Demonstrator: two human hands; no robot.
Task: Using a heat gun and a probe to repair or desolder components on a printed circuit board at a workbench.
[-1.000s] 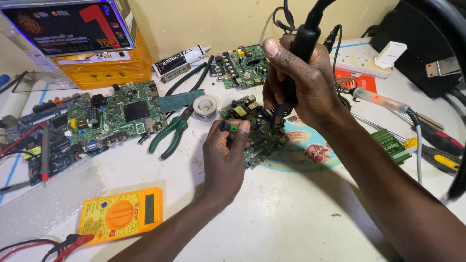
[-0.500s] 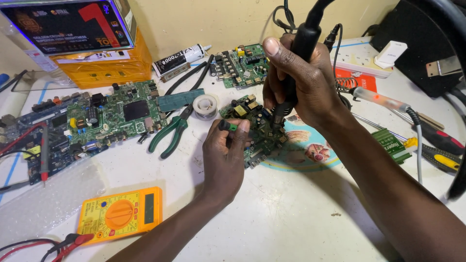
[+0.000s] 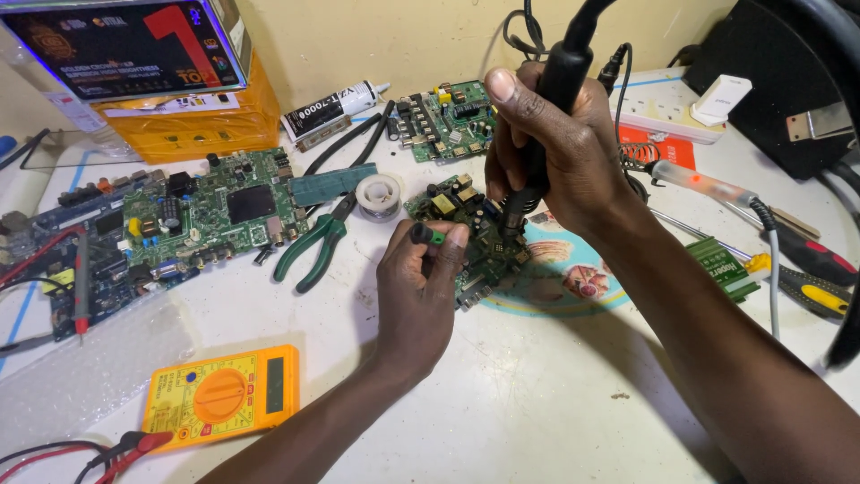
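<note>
At the centre of the frame a small green circuit board [image 3: 466, 235] lay on the white counter [image 3: 555, 394]. The right hand [image 3: 560, 148] was wrapped in a fist around a black soldering iron [image 3: 545, 116], its tip down on the board's middle. The left hand [image 3: 419, 300] pinched a small green-and-black part [image 3: 426, 235] between thumb and fingertips at the board's near edge. By the look of it, work on the board was under way: the iron was touching, but whether a joint was made could not be told. Left of the board lay green-handled pliers [image 3: 315, 249] and a solder reel [image 3: 379, 195]; a yellow multimeter [image 3: 219, 397] sat at lower left, untouched.
</note>
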